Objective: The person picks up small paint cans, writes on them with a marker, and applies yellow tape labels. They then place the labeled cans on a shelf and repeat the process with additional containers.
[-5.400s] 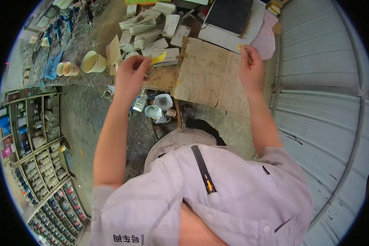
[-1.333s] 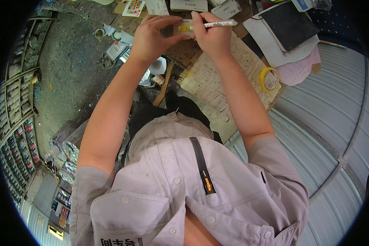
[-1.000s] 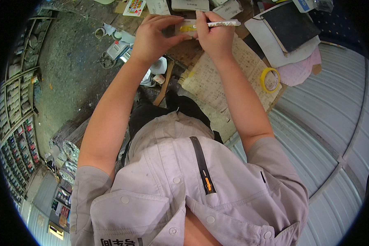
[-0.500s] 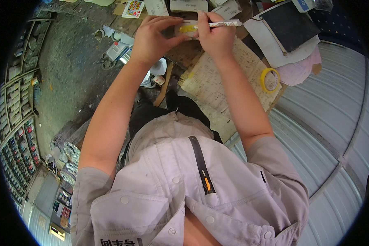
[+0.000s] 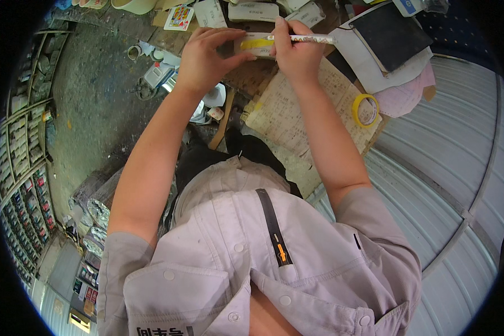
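Note:
At the far side of the work surface, my left hand (image 5: 206, 63) steadies a small white block (image 5: 263, 51), fingers along its far edge and thumb along its near edge. A yellow patch runs across the block's printed face. My right hand (image 5: 298, 60) grips a slim white patterned pen (image 5: 316, 39), lying nearly level with its tip pointing left at the yellow patch. Whether the tip touches the face, I cannot tell. The right fingers hide the block's right end.
Similar white blocks (image 5: 253, 12) lie just beyond my hands, beside a playing card (image 5: 179, 18). A handwritten sheet (image 5: 291, 106) and a yellow tape roll (image 5: 366, 110) sit under and beside my right forearm. A black notebook (image 5: 395, 36) rests on papers at the right.
My right hand has shifted slightly right, and the pen tip now shows over the yellow patch's right part. More of the block's printed near edge is visible. My left hand keeps its hold.

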Demonstrator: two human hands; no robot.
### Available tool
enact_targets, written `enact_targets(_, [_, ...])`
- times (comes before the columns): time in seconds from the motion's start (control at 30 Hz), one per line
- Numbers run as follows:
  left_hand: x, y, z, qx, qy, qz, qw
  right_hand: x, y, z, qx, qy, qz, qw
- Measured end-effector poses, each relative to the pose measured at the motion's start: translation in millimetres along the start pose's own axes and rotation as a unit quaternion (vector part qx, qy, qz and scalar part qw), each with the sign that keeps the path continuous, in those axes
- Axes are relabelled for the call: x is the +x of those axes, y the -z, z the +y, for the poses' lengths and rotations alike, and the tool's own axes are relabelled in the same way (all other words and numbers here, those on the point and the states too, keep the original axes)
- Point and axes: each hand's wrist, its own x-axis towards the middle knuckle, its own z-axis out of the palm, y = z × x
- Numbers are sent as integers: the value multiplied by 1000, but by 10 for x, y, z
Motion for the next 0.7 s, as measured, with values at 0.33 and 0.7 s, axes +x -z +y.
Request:
enact_targets(0.33, [-2, -6, -20, -5, -12, 7, 1000, 25, 8, 34, -15, 38, 7, 999])
enact_targets(0.7, [4, -7, -15, -17, -7, 4, 1000, 10, 1, 28, 0, 34, 7, 999])
